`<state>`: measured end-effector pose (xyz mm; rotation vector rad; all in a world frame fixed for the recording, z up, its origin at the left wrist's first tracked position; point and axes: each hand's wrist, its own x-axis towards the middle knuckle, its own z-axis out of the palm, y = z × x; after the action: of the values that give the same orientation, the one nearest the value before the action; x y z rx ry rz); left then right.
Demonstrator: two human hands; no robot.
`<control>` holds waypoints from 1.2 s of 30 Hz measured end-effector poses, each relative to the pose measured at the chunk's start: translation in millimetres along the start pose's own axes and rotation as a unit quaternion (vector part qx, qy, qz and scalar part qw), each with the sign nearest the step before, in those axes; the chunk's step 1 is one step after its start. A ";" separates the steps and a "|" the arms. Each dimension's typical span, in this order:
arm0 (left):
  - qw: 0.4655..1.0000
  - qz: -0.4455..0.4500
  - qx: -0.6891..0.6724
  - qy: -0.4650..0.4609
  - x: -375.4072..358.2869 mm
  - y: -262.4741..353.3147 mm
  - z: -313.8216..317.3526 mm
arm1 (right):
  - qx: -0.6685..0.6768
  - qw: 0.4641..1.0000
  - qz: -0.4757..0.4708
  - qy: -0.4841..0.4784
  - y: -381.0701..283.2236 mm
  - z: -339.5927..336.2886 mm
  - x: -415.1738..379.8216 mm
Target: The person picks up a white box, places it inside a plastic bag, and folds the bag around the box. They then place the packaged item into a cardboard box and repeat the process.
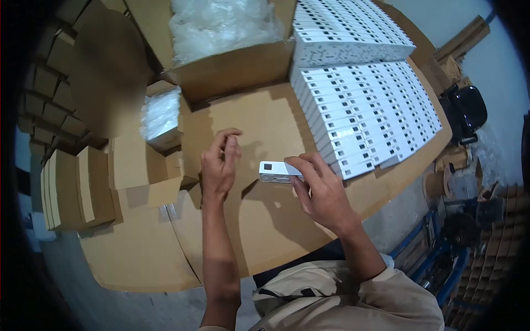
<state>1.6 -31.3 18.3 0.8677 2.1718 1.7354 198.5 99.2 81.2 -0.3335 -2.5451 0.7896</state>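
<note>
A slim white box with a dark square on its top face is pinched between the thumb and fingers of my right hand. It hangs above the cardboard table surface, its left end free. My left hand is raised to the left of this box, holding nothing, with its fingers loosely bent and apart. To the right of my right hand stand rows of similar white boxes, packed side by side. Left of my left hand is an open cardboard carton with wrapped clear plastic packs in it.
A large carton at the back holds clear plastic bags. Folded brown cartons stand at the left edge, with more stacked behind. A black chair part and a blue metal frame are beyond the table's right side.
</note>
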 end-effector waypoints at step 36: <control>0.994 -0.023 0.062 0.087 22.6 -22.0 5.1 | 0.308 0.939 0.090 0.120 83.2 124.5 94.9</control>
<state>-20.5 -16.9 0.2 0.7110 2.4146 1.7276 63.3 140.7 -25.7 -0.4206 -1.9330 1.4597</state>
